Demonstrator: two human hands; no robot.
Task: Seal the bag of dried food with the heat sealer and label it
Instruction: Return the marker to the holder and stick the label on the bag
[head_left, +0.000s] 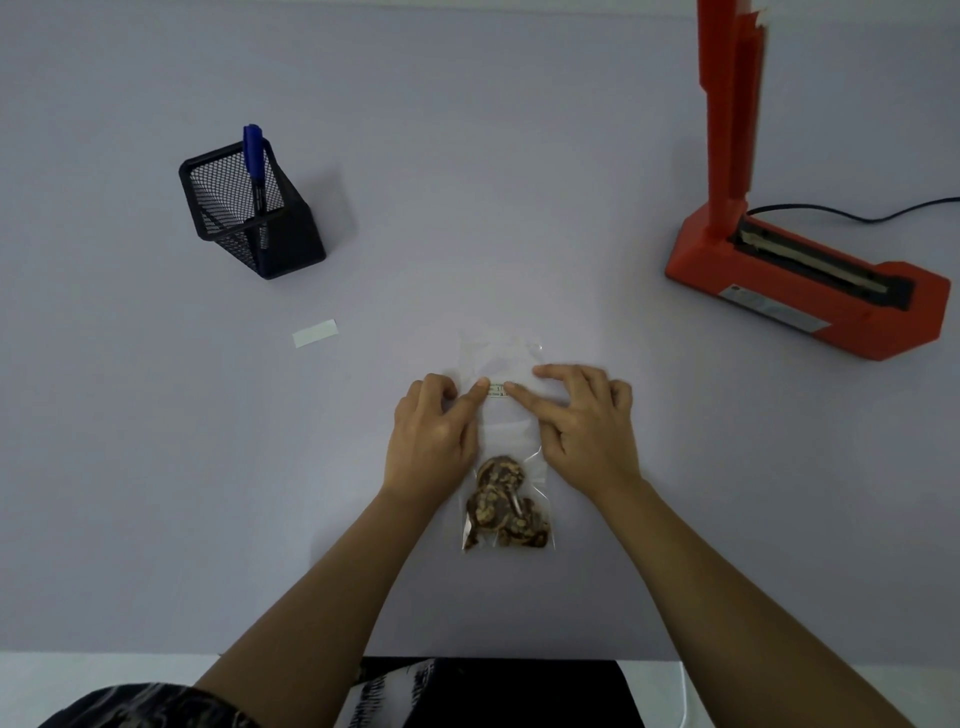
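A clear plastic bag (506, 426) lies flat on the table in front of me, with brown dried food (506, 506) bunched at its near end. A small white label (497, 390) sits across the bag's upper half. My left hand (434, 428) presses its index fingertip on the label's left end. My right hand (584, 415) presses an index fingertip on the label's right end, its other fingers spread over the bag. The orange heat sealer (810, 275) stands at the far right with its arm raised upright.
A black mesh pen holder (249, 208) with a blue marker (254, 156) stands at the far left. A white paper strip (315, 332) lies on the pale table (156, 467) left of the bag. The sealer's black cord (852, 213) runs off to the right.
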